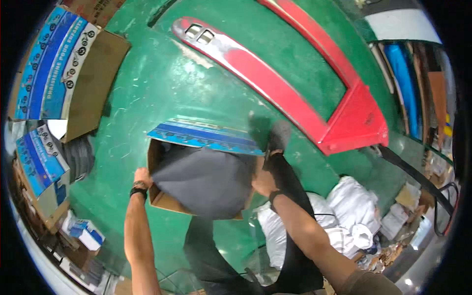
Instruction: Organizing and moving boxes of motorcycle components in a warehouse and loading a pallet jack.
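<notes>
An opened cardboard box with a blue printed flap along its far side is in front of my legs. Filling it is a smooth dark grey sheet-like bundle, which bulges up at the opening; its material I cannot make out. My left hand grips the left wall of the box, some fingers hidden behind the cardboard. On the opposite side my right hand is closed at the right edge, its fingertips partly out of sight against the grey bundle.
A red pallet jack lies across the green floor ahead and to the right. White sacks slump beside my right leg. Blue-printed cartons stand at the far left, with a black coil by them. Shelving with boards is at the right.
</notes>
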Demonstrator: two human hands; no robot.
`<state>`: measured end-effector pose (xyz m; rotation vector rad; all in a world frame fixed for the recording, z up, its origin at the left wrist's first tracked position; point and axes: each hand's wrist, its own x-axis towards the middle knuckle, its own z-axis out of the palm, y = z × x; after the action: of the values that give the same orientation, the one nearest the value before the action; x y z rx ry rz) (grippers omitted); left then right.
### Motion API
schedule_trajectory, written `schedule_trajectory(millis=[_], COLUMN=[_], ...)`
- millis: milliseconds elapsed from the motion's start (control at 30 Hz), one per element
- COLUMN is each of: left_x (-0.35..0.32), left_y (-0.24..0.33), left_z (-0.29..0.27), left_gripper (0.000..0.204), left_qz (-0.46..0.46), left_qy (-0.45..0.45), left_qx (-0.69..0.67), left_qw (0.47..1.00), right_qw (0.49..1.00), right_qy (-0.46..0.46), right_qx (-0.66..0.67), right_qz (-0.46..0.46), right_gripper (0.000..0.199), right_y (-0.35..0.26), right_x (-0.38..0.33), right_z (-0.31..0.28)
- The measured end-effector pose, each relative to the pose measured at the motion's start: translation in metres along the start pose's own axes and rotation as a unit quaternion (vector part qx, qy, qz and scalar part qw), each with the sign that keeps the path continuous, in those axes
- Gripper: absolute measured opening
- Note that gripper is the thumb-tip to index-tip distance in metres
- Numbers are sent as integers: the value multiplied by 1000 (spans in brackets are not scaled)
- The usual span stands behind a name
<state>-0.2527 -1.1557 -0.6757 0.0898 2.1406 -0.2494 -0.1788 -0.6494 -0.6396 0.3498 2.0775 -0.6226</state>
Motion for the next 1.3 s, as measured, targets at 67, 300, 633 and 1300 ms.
schedule_trajectory(millis=[67, 300, 633, 1300], left_x=[-5, -5, -5, -130], left_y=[-6, 1, 23, 198], left_z=[1, 0, -70, -2], left_gripper=[25, 20, 16, 82], left_qz=[-2, -28, 28, -87], left_qy=[13, 13, 59, 222], left_qx=[18, 19, 46, -717], left_qw=[1000, 999, 997, 655], right_qw=[999, 992, 996, 966], right_qy=[24, 34, 75, 232], right_qx=[-30, -69, 38, 54], right_qz=[-5, -96, -12, -98], right_gripper=[36, 40, 38, 56], right_y=[-1, 19, -1, -69], right_x=[6, 10, -9, -28], right_z=[9, 19, -2, -78])
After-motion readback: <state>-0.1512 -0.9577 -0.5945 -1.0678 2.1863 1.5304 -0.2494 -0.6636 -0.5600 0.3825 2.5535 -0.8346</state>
